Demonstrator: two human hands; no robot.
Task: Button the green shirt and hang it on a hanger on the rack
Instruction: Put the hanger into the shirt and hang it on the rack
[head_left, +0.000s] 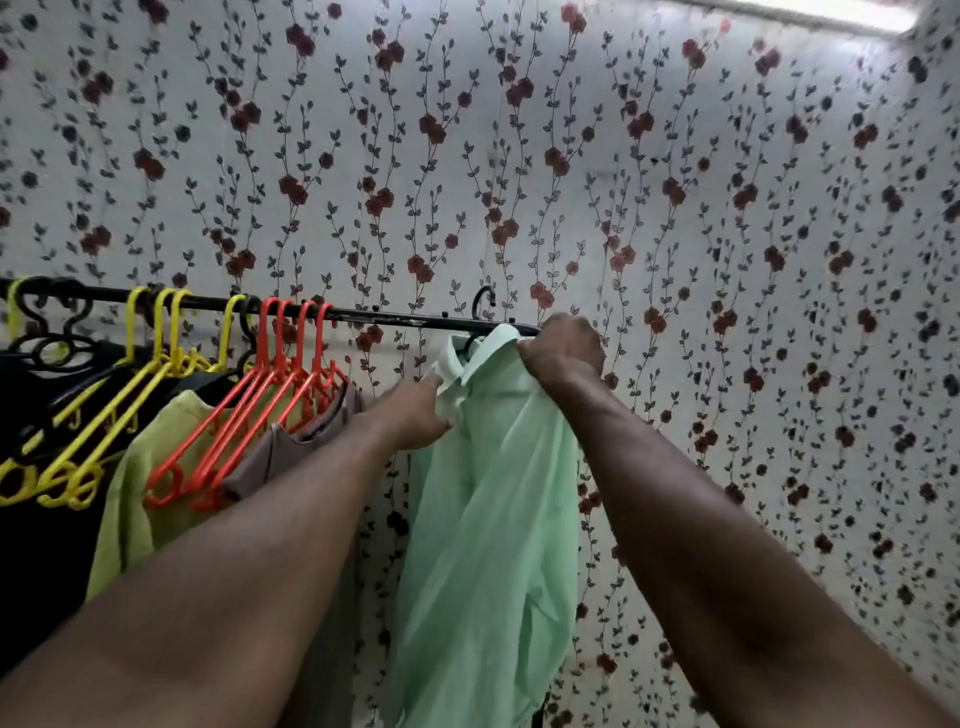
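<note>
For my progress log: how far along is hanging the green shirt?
Done: the light green fabric shirt sits on a black hooked hanger. In hand: the left hand and right hand hold the shirt near its collar, with the hook above the black metal rack rod. Left: rest the hook on the rod and let go. Buttoning cannot be seen.

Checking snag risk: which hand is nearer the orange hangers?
Left. The left hand holds the green shirt at its collar, just right of the orange hangers; the right hand grips the shirt's shoulder farther right, at the end of the rack.
</note>
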